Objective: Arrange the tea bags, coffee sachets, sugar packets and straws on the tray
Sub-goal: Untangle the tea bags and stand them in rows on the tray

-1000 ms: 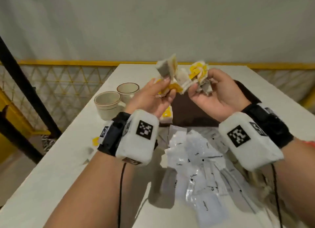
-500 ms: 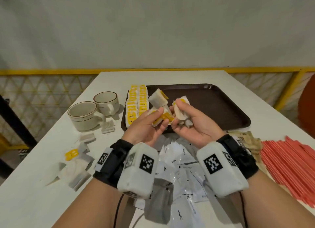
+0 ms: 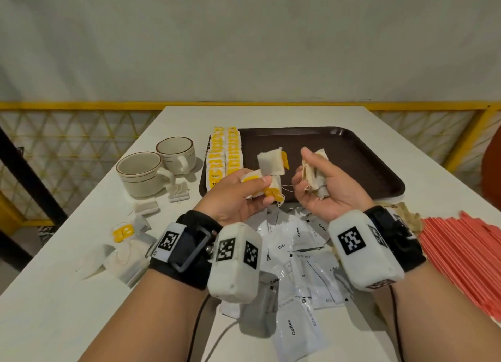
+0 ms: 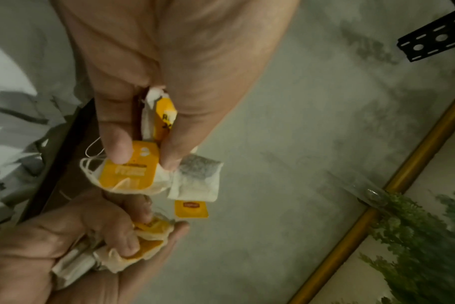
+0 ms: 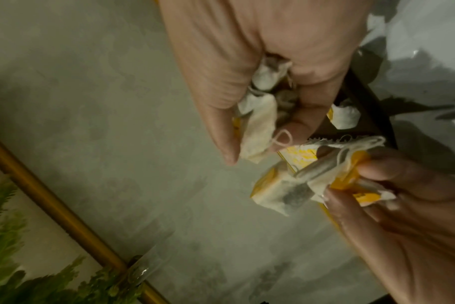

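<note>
Head view: your left hand [image 3: 241, 196] pinches a small cluster of tea bags [image 3: 269, 164], soft white filter-paper pouches with square yellow card tags; one pouch stands up above your fingers, its flat face toward you, the tag edge-on behind it. Your right hand [image 3: 322, 191] is curled round a crumpled bunch of paper pouches [image 3: 314, 177], long axis roughly upright, thin white strings trailing between the two bunches. Both hands are raised above the near edge of the tray [image 3: 379, 166], a dark brown, smooth rectangular plastic tray with rounded corners and a raised lip, long side running left to right. On its left end two columns of arranged tea bags [image 3: 225, 155] lie flat, running away from you, yellow tags up; the lettering there is too small to read. Below your wrists lies a loose heap of glossy white coffee sachets [image 3: 295, 239], several printed "Coffee" in black, pointing every way. To the right a flat sheaf of coral-red straws [image 3: 461, 250] lies on the table [image 3: 67, 294], long axes running diagonally toward you, with crumpled brown paper packets [image 3: 406, 215] just beside the tray corner. Left of the tray stand two cream glazed cups [image 3: 141, 174] with brown rim bands, loose tea bags scattered near them. Left wrist view: a dangling yellow tag [image 4: 191, 208] carries a small red oval logo, unreadable.
</note>
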### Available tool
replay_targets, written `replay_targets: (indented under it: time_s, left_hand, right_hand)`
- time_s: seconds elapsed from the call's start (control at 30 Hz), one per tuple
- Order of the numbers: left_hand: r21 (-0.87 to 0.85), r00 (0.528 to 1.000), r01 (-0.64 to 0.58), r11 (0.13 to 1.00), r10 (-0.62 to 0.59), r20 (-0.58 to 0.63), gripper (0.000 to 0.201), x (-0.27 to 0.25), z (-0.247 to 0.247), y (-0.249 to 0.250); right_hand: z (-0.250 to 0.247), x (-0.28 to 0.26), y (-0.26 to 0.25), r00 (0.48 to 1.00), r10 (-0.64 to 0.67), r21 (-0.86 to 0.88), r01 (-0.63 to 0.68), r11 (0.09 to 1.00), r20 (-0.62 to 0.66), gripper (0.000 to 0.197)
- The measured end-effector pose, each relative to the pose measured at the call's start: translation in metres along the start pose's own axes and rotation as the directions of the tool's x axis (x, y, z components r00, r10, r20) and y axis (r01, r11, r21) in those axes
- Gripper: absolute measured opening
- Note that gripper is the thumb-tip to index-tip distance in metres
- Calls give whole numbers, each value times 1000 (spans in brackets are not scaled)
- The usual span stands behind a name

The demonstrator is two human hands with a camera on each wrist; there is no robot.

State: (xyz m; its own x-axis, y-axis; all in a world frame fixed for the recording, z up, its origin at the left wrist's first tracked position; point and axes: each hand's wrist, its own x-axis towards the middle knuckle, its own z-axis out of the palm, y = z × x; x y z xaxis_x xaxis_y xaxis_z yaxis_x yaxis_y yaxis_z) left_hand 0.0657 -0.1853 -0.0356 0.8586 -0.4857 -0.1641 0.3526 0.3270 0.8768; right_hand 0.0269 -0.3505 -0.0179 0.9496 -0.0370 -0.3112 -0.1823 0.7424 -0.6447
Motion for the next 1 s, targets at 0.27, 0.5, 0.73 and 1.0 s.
replay_targets:
  time_s: [0.27, 0.5, 0.73, 1.0]
  left_hand:
    - [-39, 1000, 6, 999, -6, -1, 25, -3, 0, 6]
    - [35, 999, -10, 999, 9, 38, 13, -5, -3, 8]
    - [114, 998, -23, 993, 17, 52, 9, -6, -5, 9]
    - [140, 996, 25, 990, -37, 84, 11, -7, -6, 11]
  right_hand:
    - [0, 0, -2, 998, -35, 75, 39, 996, -52, 12]
    - [-4, -4, -3, 996, 91, 51, -90, 995, -7, 55]
    - [-2, 2, 0, 998, 57, 129, -56, 990, -4, 19]
    - [-2, -4, 2, 996, -1, -370, 34, 928, 89, 34]
